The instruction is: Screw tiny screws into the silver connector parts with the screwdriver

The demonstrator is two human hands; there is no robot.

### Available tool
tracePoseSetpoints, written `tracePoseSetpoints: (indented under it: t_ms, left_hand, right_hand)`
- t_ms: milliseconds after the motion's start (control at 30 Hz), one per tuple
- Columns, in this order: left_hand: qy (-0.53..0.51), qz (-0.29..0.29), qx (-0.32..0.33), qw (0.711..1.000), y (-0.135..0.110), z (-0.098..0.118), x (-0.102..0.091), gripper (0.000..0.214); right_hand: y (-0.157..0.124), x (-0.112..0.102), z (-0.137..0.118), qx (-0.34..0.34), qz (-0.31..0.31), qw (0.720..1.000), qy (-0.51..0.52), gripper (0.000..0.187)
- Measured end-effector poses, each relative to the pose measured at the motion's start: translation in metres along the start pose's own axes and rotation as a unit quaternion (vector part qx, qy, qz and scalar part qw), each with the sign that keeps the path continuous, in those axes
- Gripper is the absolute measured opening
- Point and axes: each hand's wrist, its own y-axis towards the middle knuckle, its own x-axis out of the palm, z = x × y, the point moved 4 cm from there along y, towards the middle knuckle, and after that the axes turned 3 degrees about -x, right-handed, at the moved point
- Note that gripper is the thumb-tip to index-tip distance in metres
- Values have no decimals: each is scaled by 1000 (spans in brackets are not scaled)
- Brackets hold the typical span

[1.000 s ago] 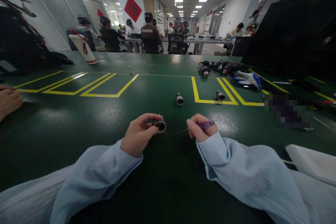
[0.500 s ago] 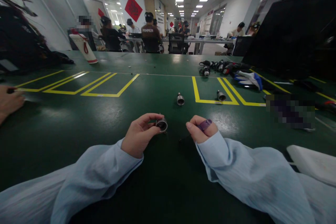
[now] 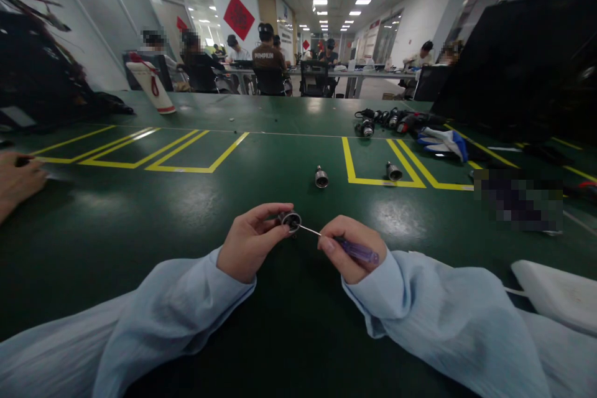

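Observation:
My left hand [image 3: 249, 239] pinches a small round metal part [image 3: 290, 220] between thumb and fingers, just above the green table [image 3: 140, 217]. My right hand [image 3: 347, 247] grips a small screwdriver [image 3: 354, 250] with a purple handle. Its thin shaft slants up to the left and the tip touches the metal part. Both forearms, in light blue sleeves, rest on the table.
Two similar metal parts lie further out, one [image 3: 321, 177] in the middle and one [image 3: 393, 171] inside a yellow-taped box. A heap of dark parts [image 3: 387, 119] and a white-blue glove [image 3: 443, 142] lie at the back right. Another person's hand [image 3: 18, 179] rests at the left edge. A white object [image 3: 555, 292] lies at the right.
My right hand has turned the screwdriver and brought its tip from the table up to the metal part in my left hand. My left hand has barely moved.

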Motion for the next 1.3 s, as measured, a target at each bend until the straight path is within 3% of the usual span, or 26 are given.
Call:
tracePoseSetpoints:
  t_ms: [133, 400, 700, 833, 933, 1033, 1300]
  left_hand:
    - [8, -3, -8, 1000, -1, 1, 3, 36]
    - [25, 49, 16, 998, -1, 4, 1, 23]
    - [36, 38, 27, 998, 0, 2, 1, 18]
    - [45, 45, 41, 997, 3, 1, -3, 21]
    - [56, 61, 48, 995, 5, 1, -9, 28]
    - [54, 69, 24, 996, 7, 0, -13, 30]
    - [63, 59, 4, 996, 5, 0, -8, 32]
  right_hand:
    - [2, 4, -1, -70, -13, 996, -53, 8]
    - [1, 10, -10, -131, -64, 985, -95, 7]
    - [1, 10, -13, -138, -75, 983, -93, 7]
    - [0, 3, -11, -71, -46, 995, -54, 10]
    - [-2, 2, 1, 61, -10, 998, -13, 16]
    - [-5, 9, 15, 176, -29, 983, 38, 19]
    - [-4, 13, 23, 227, -117, 965, 63, 17]
